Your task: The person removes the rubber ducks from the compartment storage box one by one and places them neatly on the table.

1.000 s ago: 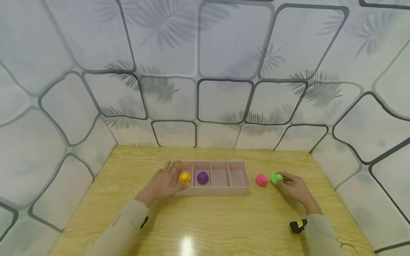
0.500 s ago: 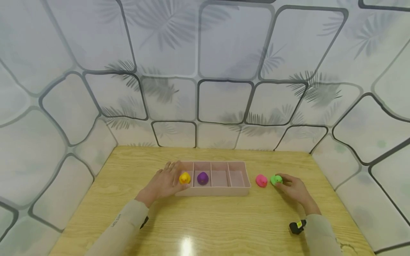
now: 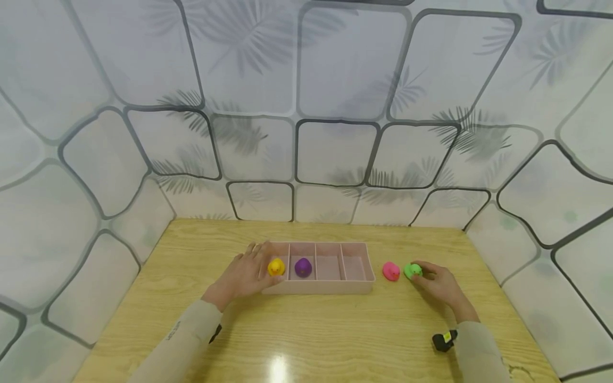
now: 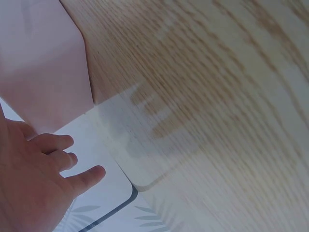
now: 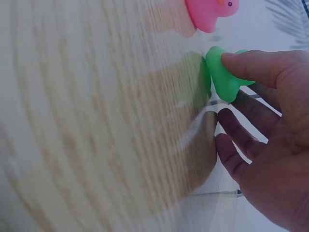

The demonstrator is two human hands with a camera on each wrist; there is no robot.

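Observation:
A pink box (image 3: 330,288) with a row of compartments stands on the table. My left hand (image 3: 245,271) rests on its left end, thumb at the front rim; the left wrist view shows the fingers mostly straight beside the box wall (image 4: 48,72). A yellow toy duck (image 3: 275,267) sits in the leftmost compartment and a purple one (image 3: 303,267) in the compartment beside it. Right of the box, my right hand (image 3: 440,284) pinches a green toy duck (image 3: 410,270) between thumb and index finger, close to the tabletop. The right wrist view shows the thumb over the green duck (image 5: 223,77).
A pink toy duck (image 3: 390,271) stands on the table between the box and the green duck. The wood-grain table (image 3: 306,330) is bounded by patterned walls (image 3: 335,149) at the back and sides. A black wrist device (image 3: 444,340) hangs by the right sleeve.
Almost nothing differs. The right hand stays at the green duck, which has tilted or shifted very slightly; the left hand and the box keep their places.

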